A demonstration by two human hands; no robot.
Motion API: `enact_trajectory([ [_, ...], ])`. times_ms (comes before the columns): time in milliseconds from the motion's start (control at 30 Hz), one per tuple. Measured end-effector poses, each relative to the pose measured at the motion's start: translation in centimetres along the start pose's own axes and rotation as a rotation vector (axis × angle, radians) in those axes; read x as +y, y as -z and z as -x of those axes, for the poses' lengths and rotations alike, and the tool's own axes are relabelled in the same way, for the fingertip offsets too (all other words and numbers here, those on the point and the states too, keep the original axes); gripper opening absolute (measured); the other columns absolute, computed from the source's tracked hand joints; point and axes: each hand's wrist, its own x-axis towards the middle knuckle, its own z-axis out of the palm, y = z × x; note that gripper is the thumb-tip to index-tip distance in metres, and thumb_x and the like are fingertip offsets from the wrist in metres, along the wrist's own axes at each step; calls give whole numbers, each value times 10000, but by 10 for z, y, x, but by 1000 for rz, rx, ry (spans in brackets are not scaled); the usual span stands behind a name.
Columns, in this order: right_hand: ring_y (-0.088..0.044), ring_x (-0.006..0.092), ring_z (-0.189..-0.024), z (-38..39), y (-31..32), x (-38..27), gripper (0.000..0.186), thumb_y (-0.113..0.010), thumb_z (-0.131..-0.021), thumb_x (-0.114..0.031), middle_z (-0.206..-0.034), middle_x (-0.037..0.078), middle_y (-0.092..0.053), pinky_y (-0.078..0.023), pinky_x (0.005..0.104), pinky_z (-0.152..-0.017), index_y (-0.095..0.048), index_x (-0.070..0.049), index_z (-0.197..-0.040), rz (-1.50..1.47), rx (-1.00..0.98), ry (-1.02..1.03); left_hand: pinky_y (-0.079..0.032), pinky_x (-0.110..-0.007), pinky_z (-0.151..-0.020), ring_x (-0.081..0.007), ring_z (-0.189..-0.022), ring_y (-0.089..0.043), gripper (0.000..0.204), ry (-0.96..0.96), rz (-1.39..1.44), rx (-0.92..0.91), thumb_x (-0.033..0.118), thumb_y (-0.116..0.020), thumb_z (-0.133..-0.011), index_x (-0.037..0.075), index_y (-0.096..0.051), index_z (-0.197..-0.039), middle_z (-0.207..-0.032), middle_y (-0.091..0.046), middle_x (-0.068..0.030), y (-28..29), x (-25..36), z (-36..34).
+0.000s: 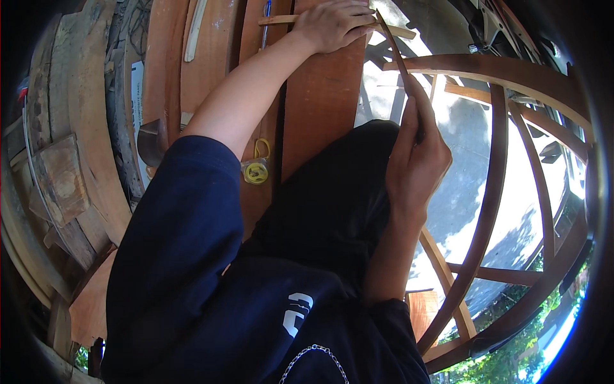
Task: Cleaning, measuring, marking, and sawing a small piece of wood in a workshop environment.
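Note:
Near the top, my left hand (332,27) presses a thin wooden strip (276,20) against a reddish-brown plank (329,89), its fingers closed over the strip. The strip lies crosswise, and its right end sticks out past the plank's edge. My right hand (419,153) is wrapped round the lower part of a long, narrow, dark blade that looks like a knife (393,51). The blade points up, with its tip close to the left fingertips and the strip. Whether the tip touches the strip I cannot tell. The knife's handle is hidden in my right fist.
Left of my leg lie a yellow tape measure (256,171) and a blue pen (267,22) on the planks. More boards (89,121) are stacked at the far left. A curved wooden frame (495,192) stands on the right above the sunlit concrete floor (448,192).

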Motion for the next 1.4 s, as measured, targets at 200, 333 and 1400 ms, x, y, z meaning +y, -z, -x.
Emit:
enact_trajectory([
  [200, -695, 173, -587, -2, -4, 1, 294, -617, -1047, -140, -918, 169, -775, -497, 327, -548, -702, -143, -1329, -24, -25, -65, -451, -426, -1140, -287, -1328, -580, 365, -2, 7, -6, 344, -567, -1039, 80, -693, -1257, -1363, -660, -130, 1, 0, 0],
  [333, -731, 183, -637, 1, -4, 2, 295, -612, -1047, -123, -981, 184, -775, -518, 321, -568, -701, -132, -1328, 28, -118, -132, -454, -425, -1134, -276, -1333, -576, 370, 2, 23, 2, 347, -566, -1040, 81, -690, -1266, -1367, -660, -119, -1, 0, -1],
  [1400, -677, 165, -542, -18, -10, -13, 292, -603, -1045, -111, -848, 103, -769, -501, 313, -521, -708, -135, -1316, -7, -19, -104, -488, -435, -1096, -293, -1287, -614, 331, -44, 62, 52, 333, -589, -1028, 79, -695, -1212, -1319, -679, -123, -2, -1, -1],
])
